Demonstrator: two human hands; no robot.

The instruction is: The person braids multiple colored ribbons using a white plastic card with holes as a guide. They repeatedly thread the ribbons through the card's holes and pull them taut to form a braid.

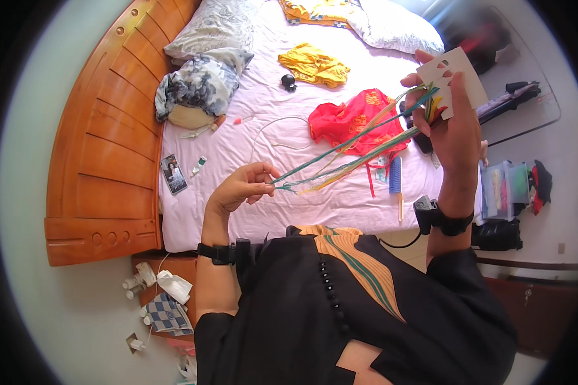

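Observation:
Strands of embroidery thread (372,153) in teal, green and yellow stretch across the bed between my two hands. My left hand (241,186) pinches some teal thread at its lower left end, while other loose ends dangle beside the fingers. Raised at the upper right, my right hand (457,131) grips a white card (467,83) with small holes in it. The strands run up to the card, and yellow and red bits show by the fingers. How the thread is fixed to the card is partly hidden by that hand.
Below the threads is a bed with a pink sheet (282,215). On it lie a red cloth bag (350,119), a blue comb (395,176), a yellow garment (315,64), a phone (173,174) and pillows (212,32). A wooden headboard (109,147) stands left.

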